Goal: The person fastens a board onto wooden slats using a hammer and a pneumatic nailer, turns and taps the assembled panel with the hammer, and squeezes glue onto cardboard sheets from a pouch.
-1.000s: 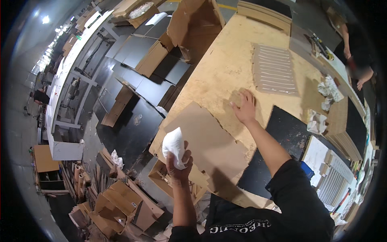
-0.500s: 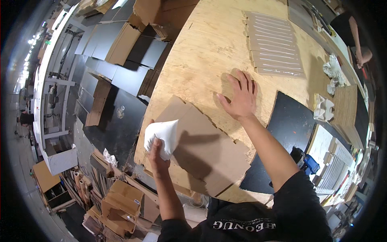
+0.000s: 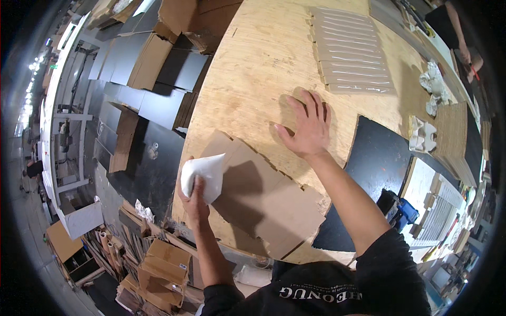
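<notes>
My left hand (image 3: pixel 195 200) is closed round a plump white plastic bag (image 3: pixel 211 176), its pointed corner facing up and away from me. The bag is held above the left part of a brown cardboard sheet (image 3: pixel 279 203), which lies askew on the plywood table and takes its shadow. My right hand (image 3: pixel 312 129) is open, fingers spread, at the bare plywood (image 3: pixel 247 79) beyond that sheet. Farther off lies a second cardboard sheet (image 3: pixel 350 52) with several glossy white lines across it.
A black board (image 3: pixel 363 168) lies right of the sheet, near a blue-and-black tool (image 3: pixel 403 210). Stacked cardboard pieces (image 3: pixel 453 137), an egg-carton piece (image 3: pixel 421 134) and crumpled white paper (image 3: pixel 435 87) line the right side. Black boards (image 3: pixel 158 105) are piled left; a co-worker's hand (image 3: pixel 468 58) shows far right.
The whole view has shifted slightly. My left hand still grips the white bag, and my right hand stays spread at nearly the same spot. The co-worker's hand has moved.
</notes>
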The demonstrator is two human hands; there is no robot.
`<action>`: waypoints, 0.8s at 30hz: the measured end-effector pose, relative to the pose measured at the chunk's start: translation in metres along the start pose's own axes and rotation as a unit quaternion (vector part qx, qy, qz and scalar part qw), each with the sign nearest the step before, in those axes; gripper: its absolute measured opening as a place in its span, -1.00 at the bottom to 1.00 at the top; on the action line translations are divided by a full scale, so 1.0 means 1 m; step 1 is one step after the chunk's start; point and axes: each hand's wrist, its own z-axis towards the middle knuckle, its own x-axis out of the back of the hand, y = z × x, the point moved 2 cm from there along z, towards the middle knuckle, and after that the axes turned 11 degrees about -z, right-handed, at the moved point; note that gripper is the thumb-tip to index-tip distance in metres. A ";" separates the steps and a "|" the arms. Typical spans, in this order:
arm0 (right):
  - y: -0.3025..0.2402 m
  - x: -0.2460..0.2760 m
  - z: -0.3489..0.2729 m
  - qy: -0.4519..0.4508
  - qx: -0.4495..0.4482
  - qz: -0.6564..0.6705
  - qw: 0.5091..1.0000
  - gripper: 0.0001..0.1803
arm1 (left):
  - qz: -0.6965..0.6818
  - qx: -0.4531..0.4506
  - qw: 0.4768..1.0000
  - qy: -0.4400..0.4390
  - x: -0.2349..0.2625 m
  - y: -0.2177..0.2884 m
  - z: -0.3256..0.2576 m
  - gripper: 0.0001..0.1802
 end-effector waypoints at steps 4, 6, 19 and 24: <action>0.000 -0.002 -0.001 -0.010 -0.002 -0.004 1.000 -0.30 | 0.224 -0.118 0.967 -0.034 -0.028 0.024 -0.010 -0.32; -0.001 -0.003 -0.001 -0.012 0.001 0.000 1.000 -0.30 | 0.238 -0.155 0.958 -0.029 -0.028 0.025 -0.014 -0.19; 0.007 0.009 -0.006 -0.032 0.005 -0.021 0.999 -0.26 | 0.439 -0.408 0.800 0.026 -0.054 0.107 -0.119 -0.45; -0.017 0.060 -0.038 -0.290 0.006 0.343 0.893 -0.44 | 0.398 -0.404 0.824 0.010 -0.048 0.122 -0.182 -0.53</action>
